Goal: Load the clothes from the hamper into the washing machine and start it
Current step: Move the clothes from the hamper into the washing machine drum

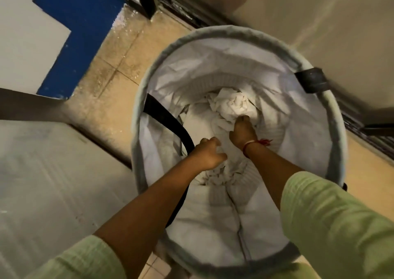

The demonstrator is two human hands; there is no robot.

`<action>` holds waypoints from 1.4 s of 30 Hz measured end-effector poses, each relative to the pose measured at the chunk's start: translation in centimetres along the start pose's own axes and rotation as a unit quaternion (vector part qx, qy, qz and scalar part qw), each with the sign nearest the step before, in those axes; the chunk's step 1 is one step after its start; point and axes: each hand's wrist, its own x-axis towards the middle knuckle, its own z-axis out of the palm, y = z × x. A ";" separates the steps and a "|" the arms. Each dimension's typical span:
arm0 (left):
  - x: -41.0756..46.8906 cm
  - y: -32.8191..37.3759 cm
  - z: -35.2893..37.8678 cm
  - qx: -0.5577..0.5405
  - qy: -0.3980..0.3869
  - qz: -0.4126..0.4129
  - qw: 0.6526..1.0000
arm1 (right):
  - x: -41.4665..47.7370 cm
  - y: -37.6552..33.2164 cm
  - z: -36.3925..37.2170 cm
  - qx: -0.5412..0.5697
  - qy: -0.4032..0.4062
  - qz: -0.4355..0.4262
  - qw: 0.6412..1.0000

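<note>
Deep inside the hamper (pixel 223 31), both arms reach down to the white clothes (pixel 232 103) heaped at its bottom. The right grip (pixel 243 131) is dug into the crumpled pile, fingers curled round a fold of it. The left grip (pixel 207 154) hangs just beside it with fingers curled, and I cannot tell whether it pinches any cloth. This looks like the unloading step, early on: the clothes in view lie in the hamper, and no washing machine can be made out for certain. The next move calls for gathering a firm bundle and lifting it past the black strap (pixel 168 122) without shedding loose pieces. The hamper stands on a tan tiled floor (pixel 119 69), near a blue and white wall (pixel 70 33) and a dark door track (pixel 191 16).
</note>
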 end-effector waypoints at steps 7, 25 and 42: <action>-4.2 1.1 -0.6 -0.097 0.069 0.047 0.992 | -2.0 0.6 -2.6 -0.075 -0.015 -0.034 0.997; -7.9 1.9 1.1 -0.532 0.075 -0.102 0.837 | -16.0 -5.2 -5.7 0.222 0.247 -0.068 0.941; -38.2 10.8 -10.7 -0.551 0.036 0.015 0.833 | -45.6 -12.6 -22.3 0.521 0.204 -0.138 0.817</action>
